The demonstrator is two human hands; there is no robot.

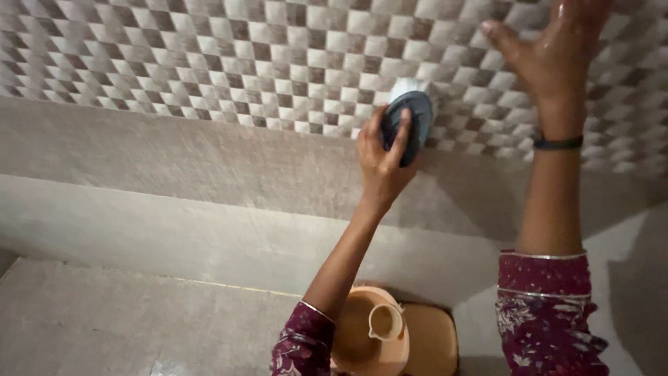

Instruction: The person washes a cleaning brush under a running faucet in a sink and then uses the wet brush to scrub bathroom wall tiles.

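The left hand [381, 157] grips a scrubbing brush [410, 120] pressed bristles-first against the tiled wall [209, 63]; the right hand [557, 56] rests open and flat on the tiles; scrubbing seems underway; firm strokes likely follow.

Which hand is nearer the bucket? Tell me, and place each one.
Left. The left hand grips a scrub brush against the tiled wall, straight up from the bucket. The right hand lies flat on the tiles, higher and off to the right.

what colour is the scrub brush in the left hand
Dark blue-grey back with white bristles; the brush shows in the head view, gripped by the left hand.
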